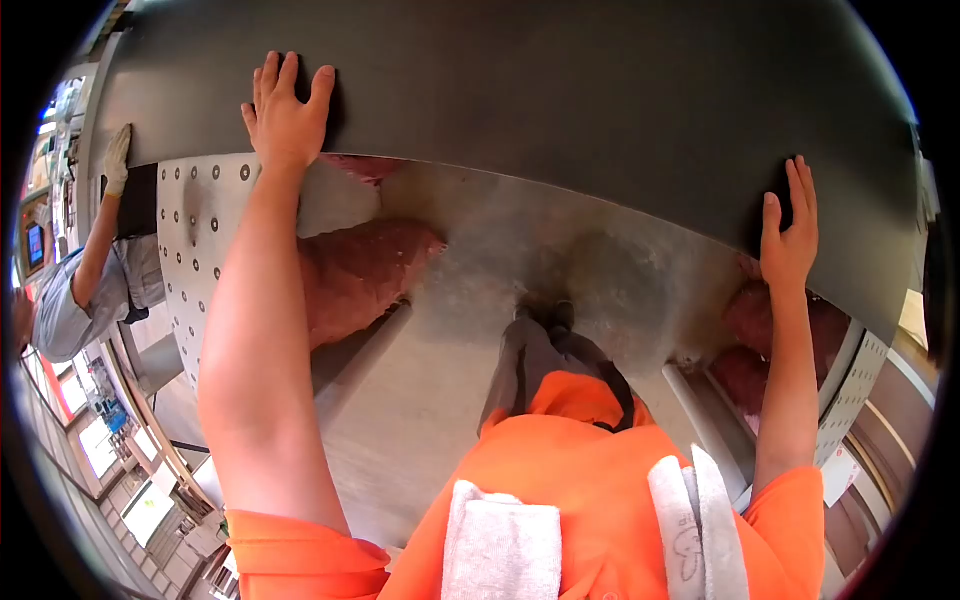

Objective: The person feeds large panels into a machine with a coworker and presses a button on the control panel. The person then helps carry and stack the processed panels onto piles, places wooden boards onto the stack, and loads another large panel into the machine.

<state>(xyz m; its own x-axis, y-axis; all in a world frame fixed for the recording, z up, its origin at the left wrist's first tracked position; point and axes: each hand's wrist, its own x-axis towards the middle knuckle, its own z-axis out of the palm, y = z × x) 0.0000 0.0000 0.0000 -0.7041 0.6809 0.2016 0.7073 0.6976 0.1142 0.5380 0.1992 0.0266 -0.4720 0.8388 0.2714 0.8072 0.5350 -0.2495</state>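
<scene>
A large dark flat panel (560,90) stretches across the top of the view, its near edge facing me. On its left part lies my left hand (288,115), palm down with the fingers spread. Far to the right, my right hand (792,232) rests at the panel's near edge, fingers stretched out and thumb apart. Neither hand grasps anything. Under the panel, on the left, is a perforated light plate (205,215) with rows of round studs or holes. Another such plate (855,400) shows on the right.
At the far left a co-worker's gloved hand (117,160) touches the panel's end. Reddish wrapped bundles (365,265) sit below the panel beside grey beams (365,365). My feet (545,312) stand on the concrete floor (490,230) between the two plates.
</scene>
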